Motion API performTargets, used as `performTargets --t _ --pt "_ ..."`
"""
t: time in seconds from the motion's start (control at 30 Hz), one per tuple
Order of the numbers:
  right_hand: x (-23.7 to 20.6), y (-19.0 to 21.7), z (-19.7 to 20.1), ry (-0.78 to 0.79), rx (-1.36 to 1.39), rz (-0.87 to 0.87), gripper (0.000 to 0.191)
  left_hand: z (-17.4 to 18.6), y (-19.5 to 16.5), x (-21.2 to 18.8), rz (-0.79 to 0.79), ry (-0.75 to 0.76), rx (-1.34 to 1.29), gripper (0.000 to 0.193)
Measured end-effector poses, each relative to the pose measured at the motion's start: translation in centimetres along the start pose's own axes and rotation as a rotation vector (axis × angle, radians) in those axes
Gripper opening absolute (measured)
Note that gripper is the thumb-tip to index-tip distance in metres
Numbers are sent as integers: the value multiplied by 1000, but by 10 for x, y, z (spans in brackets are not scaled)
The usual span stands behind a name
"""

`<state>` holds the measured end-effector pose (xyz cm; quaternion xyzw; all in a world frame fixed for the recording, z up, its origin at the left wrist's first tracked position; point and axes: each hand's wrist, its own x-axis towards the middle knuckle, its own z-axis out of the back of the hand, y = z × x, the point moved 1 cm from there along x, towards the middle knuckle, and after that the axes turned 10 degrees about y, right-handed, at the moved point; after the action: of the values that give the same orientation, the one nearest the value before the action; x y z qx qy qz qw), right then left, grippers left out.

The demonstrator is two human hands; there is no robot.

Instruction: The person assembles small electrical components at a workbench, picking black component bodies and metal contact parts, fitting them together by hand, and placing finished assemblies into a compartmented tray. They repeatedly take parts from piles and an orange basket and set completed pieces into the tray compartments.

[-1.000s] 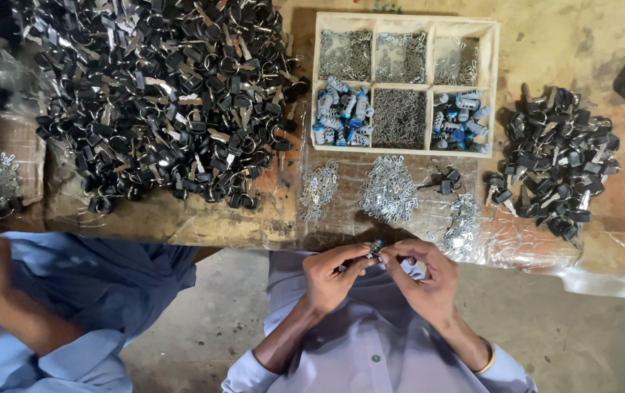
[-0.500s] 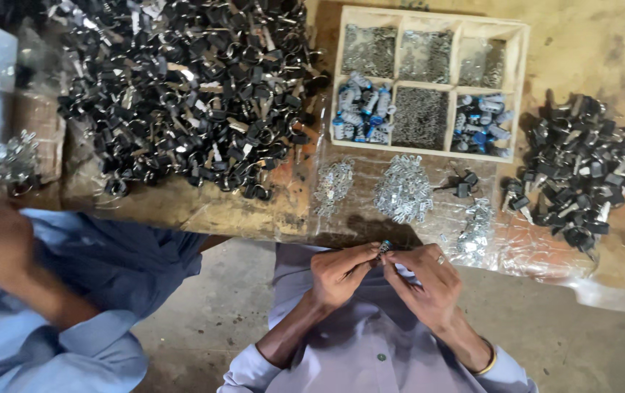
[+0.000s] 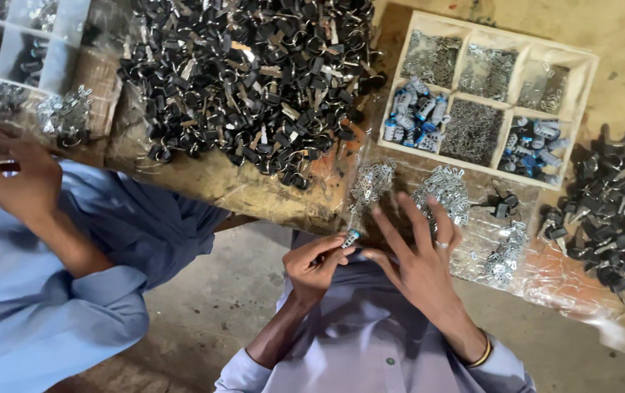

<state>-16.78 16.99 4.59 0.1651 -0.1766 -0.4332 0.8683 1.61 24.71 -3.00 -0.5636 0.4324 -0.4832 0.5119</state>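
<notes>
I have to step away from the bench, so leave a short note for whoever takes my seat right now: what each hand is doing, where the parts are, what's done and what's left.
Left hand: pinching a small silver-and-blue part at its fingertips, held above the lap.
Right hand: empty, fingers spread, reaching over the table edge toward the small silver clips on the clear plastic sheet.
Parts: wooden divided tray with blue-and-silver pieces and fine metal bits; big heap of black pieces at left, smaller heap at right.
Done: one part in hand.
Left: both black heaps look untouched.
A co-worker's hand works at the far left.
</notes>
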Motion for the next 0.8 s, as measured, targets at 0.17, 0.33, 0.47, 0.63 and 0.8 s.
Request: performTargets --t 0.17,0.33,0.47,0.63,0.8 --pt "-9 -9 -7 83 -22 86 36 2 4 0 43 -11 -42 20" --pt "-17 -13 -11 81 56 10 44 -4 5 -2 25 4 -49 20" --pt "-8 -6 -12 86 -84 -59 73 -5 3 -3 15 -4 20 20" --pt "-14 -12 -20 37 20 78 32 -4 3 0 31 13 -4 20" --pt "-34 -24 -23 68 296 57 19 -10 2 1 17 55 -30 21"
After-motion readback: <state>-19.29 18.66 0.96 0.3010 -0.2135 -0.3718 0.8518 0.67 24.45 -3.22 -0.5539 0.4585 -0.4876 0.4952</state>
